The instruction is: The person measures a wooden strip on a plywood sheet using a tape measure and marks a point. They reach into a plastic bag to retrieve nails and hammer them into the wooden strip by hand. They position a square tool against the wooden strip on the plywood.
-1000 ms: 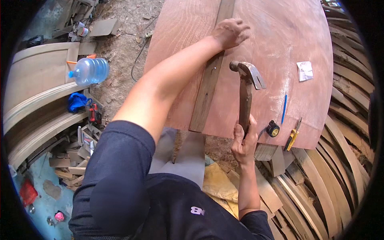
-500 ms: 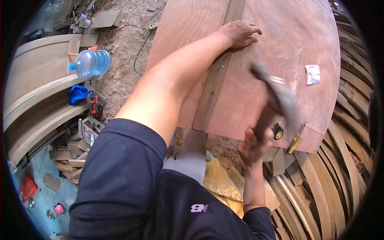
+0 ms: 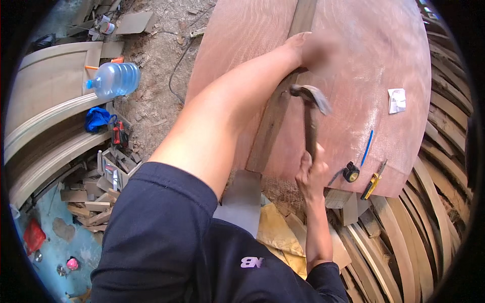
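My right hand (image 3: 311, 174) is closed round the wooden handle of a hammer (image 3: 309, 121). The hammer's metal head hangs over the right edge of a long brown wooden strip (image 3: 270, 129). That strip lies along a large reddish plywood sheet (image 3: 348, 121). My left arm reaches across the sheet. My left hand (image 3: 317, 50) is at the strip, beyond the hammer head, and its fingers are smeared by motion. To the right of the hammer lie a black and yellow tape measure (image 3: 351, 172), a thin blue stick (image 3: 368, 147) and a yellow utility knife (image 3: 373, 183).
A small white packet (image 3: 396, 101) rests on the sheet's right side. Curved timber pieces (image 3: 399, 227) are stacked along the right. At left are a large blue water bottle (image 3: 117, 80), a wooden panel (image 3: 55, 76) and scrap wood (image 3: 88, 202). A cable (image 3: 174, 76) crosses the sawdust floor.
The hammer has swung left, its head now over the strip's edge, and my right hand has risen slightly. My left hand has shifted a little right and blurred. The blue stick is now uncovered.
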A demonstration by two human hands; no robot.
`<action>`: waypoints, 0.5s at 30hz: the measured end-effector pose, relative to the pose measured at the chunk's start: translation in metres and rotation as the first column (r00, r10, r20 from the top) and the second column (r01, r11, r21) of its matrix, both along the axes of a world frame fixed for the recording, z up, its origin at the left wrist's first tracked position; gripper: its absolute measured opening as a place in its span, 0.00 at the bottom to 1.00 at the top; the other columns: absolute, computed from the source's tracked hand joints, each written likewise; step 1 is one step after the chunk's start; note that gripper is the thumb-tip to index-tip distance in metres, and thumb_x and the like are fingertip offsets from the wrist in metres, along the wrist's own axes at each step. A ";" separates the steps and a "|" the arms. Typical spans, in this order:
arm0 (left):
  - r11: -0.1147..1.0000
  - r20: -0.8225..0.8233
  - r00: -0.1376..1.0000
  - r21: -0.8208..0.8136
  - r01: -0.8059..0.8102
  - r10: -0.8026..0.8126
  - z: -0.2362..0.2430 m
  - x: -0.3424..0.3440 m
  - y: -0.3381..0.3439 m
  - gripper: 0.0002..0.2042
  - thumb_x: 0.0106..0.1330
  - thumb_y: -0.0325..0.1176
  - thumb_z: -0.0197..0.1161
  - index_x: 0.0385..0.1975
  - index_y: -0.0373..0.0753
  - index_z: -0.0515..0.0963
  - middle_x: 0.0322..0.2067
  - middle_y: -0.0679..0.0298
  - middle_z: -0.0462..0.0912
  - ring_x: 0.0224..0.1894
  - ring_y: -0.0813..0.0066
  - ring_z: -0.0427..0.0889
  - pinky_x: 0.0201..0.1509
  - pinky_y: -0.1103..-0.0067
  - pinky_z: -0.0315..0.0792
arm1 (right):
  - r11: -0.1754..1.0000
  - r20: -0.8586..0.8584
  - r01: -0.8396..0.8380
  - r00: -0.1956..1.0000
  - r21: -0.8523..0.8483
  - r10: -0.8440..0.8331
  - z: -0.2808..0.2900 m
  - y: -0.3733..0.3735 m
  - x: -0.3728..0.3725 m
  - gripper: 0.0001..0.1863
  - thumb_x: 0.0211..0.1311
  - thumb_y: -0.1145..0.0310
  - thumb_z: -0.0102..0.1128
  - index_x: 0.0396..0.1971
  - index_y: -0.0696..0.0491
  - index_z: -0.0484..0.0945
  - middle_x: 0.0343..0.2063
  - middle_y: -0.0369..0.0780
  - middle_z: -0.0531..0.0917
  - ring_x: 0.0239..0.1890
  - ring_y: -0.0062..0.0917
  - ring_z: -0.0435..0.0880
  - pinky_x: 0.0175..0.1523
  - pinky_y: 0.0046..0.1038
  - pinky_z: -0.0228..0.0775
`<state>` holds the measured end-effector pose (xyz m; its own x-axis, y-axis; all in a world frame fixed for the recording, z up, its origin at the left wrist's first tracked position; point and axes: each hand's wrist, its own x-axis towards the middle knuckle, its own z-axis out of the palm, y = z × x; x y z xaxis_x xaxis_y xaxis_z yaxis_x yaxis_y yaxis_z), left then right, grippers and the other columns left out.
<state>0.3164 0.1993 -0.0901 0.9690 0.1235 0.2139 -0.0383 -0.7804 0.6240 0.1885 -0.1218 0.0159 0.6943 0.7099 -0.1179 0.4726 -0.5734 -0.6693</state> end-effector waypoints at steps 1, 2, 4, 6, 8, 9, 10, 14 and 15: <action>1.000 0.008 1.000 0.012 -0.029 0.029 0.002 -0.003 -0.003 0.18 0.73 0.42 0.64 0.60 0.47 0.80 0.55 0.59 0.85 0.59 0.55 0.83 0.66 0.64 0.75 | 0.995 0.022 0.006 1.000 0.097 -0.009 0.009 -0.007 -0.003 0.17 0.81 0.63 0.55 0.60 0.56 0.73 0.22 0.39 0.79 0.20 0.24 0.77 0.28 0.28 0.70; 0.998 0.017 0.998 0.023 -0.058 0.058 0.005 -0.006 -0.006 0.19 0.73 0.42 0.64 0.60 0.47 0.79 0.55 0.59 0.85 0.59 0.55 0.83 0.66 0.64 0.75 | 0.981 0.044 0.011 0.999 0.194 -0.020 0.016 -0.011 -0.005 0.17 0.82 0.62 0.54 0.60 0.57 0.73 0.25 0.37 0.80 0.22 0.22 0.77 0.29 0.25 0.71; 0.999 0.054 0.998 0.015 -0.040 0.039 0.000 0.000 -0.004 0.19 0.72 0.42 0.64 0.61 0.47 0.79 0.56 0.59 0.85 0.59 0.55 0.83 0.66 0.64 0.75 | 0.867 -0.224 0.132 0.974 0.480 -0.024 0.015 -0.014 -0.005 0.17 0.81 0.61 0.55 0.59 0.56 0.74 0.33 0.35 0.80 0.28 0.19 0.78 0.30 0.21 0.70; 0.999 0.077 0.996 0.014 -0.053 0.051 0.002 -0.002 -0.005 0.19 0.72 0.42 0.64 0.61 0.47 0.79 0.56 0.59 0.85 0.60 0.55 0.83 0.67 0.64 0.75 | 0.910 -0.251 0.121 0.968 0.396 -0.020 0.000 -0.015 -0.006 0.17 0.80 0.62 0.56 0.59 0.55 0.73 0.35 0.34 0.81 0.29 0.19 0.79 0.30 0.21 0.69; 1.000 0.034 0.999 0.012 -0.026 0.026 0.003 -0.002 -0.006 0.19 0.72 0.42 0.64 0.61 0.47 0.79 0.56 0.59 0.85 0.61 0.55 0.82 0.67 0.64 0.75 | 0.998 -0.054 -0.009 0.999 -0.065 0.006 -0.016 -0.003 0.001 0.16 0.79 0.65 0.56 0.60 0.55 0.72 0.29 0.34 0.82 0.26 0.22 0.79 0.28 0.25 0.69; 1.000 0.015 0.999 0.008 -0.029 0.029 0.004 -0.004 -0.013 0.19 0.72 0.43 0.64 0.61 0.47 0.79 0.56 0.59 0.85 0.61 0.56 0.82 0.68 0.64 0.74 | 0.995 0.012 -0.019 1.000 -0.102 0.021 -0.010 -0.007 0.004 0.16 0.81 0.66 0.54 0.61 0.55 0.71 0.24 0.32 0.79 0.23 0.22 0.77 0.27 0.27 0.69; 0.999 -0.002 0.999 0.013 -0.037 0.037 0.004 -0.004 -0.011 0.19 0.72 0.44 0.64 0.61 0.46 0.79 0.57 0.58 0.84 0.61 0.56 0.82 0.68 0.65 0.74 | 0.996 0.019 -0.021 1.000 -0.090 0.022 -0.006 -0.009 0.007 0.16 0.81 0.66 0.54 0.61 0.55 0.71 0.24 0.32 0.79 0.23 0.22 0.77 0.27 0.27 0.69; 0.998 0.089 0.995 0.028 -0.053 0.050 0.009 -0.001 -0.001 0.20 0.72 0.45 0.65 0.61 0.49 0.79 0.58 0.59 0.84 0.63 0.56 0.80 0.68 0.65 0.74 | 0.903 -0.061 0.122 0.992 0.412 -0.107 0.027 -0.012 -0.002 0.17 0.82 0.61 0.54 0.61 0.54 0.70 0.26 0.31 0.77 0.23 0.15 0.74 0.28 0.20 0.67; 0.998 0.035 0.998 0.041 -0.051 0.049 0.007 -0.005 -0.001 0.20 0.72 0.45 0.65 0.61 0.50 0.79 0.59 0.60 0.83 0.63 0.56 0.80 0.69 0.65 0.74 | 0.902 -0.152 0.150 0.984 0.406 -0.096 0.012 -0.024 -0.004 0.17 0.82 0.60 0.54 0.60 0.54 0.70 0.24 0.33 0.76 0.21 0.17 0.74 0.26 0.24 0.67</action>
<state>0.3115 0.1986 -0.0836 0.9539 0.1619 0.2527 -0.0193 -0.8073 0.5899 0.1849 -0.1454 0.0280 0.7781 0.6235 0.0760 0.3127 -0.2796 -0.9078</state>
